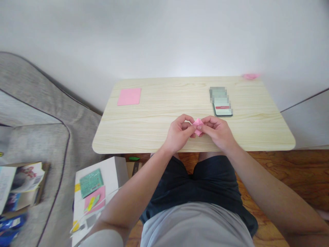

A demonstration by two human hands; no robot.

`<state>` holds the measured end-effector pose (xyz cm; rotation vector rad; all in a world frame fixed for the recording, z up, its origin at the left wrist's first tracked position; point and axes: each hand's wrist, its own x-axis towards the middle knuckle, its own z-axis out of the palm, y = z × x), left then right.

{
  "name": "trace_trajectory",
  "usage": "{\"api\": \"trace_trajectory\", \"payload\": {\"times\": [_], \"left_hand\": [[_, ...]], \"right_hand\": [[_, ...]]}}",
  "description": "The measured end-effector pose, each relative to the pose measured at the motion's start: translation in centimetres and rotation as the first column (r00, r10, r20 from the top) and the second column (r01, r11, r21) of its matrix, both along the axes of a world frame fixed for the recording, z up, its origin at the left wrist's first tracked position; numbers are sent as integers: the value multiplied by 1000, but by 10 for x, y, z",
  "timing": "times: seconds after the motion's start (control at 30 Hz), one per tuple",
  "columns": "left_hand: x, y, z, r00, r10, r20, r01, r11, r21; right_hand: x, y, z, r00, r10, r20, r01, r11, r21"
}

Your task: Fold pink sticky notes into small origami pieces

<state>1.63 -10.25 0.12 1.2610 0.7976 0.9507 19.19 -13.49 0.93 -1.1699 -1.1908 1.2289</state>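
Note:
Between my two hands is a small folded piece of pink paper (pixel 198 122), held just above the table's front part with a pointed tip facing away from me. My left hand (pixel 181 131) pinches its left side between thumb and fingers. On the right side, my right hand (pixel 216 131) grips it the same way, the thumbs almost meeting on the paper. Fingers cover much of the paper, so its lower folds are partly hidden. A phone (pixel 222 107), partly pixelated, lies flat beyond my right hand.
The pale wooden table (pixel 164 99) stands against a white wall. A pink paper square (pixel 129 96) lies at its far left, and a crumpled-looking pink piece (pixel 251 76) at the far right corner. At lower left, a white box (pixel 109 171) bears a green packet (pixel 91 183) beside a grey sofa (pixel 79 133).

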Motion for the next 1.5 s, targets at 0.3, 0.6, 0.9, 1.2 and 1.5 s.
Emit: {"api": "trace_trajectory", "payload": {"times": [0.3, 0.6, 0.9, 1.2, 1.5], "left_hand": [[-2, 2, -5, 996, -40, 80, 39, 999, 6], [-3, 3, -1, 993, -14, 116, 7, 998, 64], [-4, 2, -1, 994, -17, 104, 12, 998, 55], [-2, -1, -11, 980, 123, -159, -82, 966, 244], [-2, -1, -13, 894, 271, -356, -102, 899, 427]], "right_hand": [[3, 3, -8, 1000, -26, 10, 26, 1000, 9], [9, 3, -7, 1000, 19, -15, -18, 999, 40], [16, 3, -13, 998, 59, -11, -59, 998, 17], [9, -3, -15, 996, -31, 80, 26, 997, 70], [7, -8, -22, 966, -175, 191, 132, 967, 218]]}}
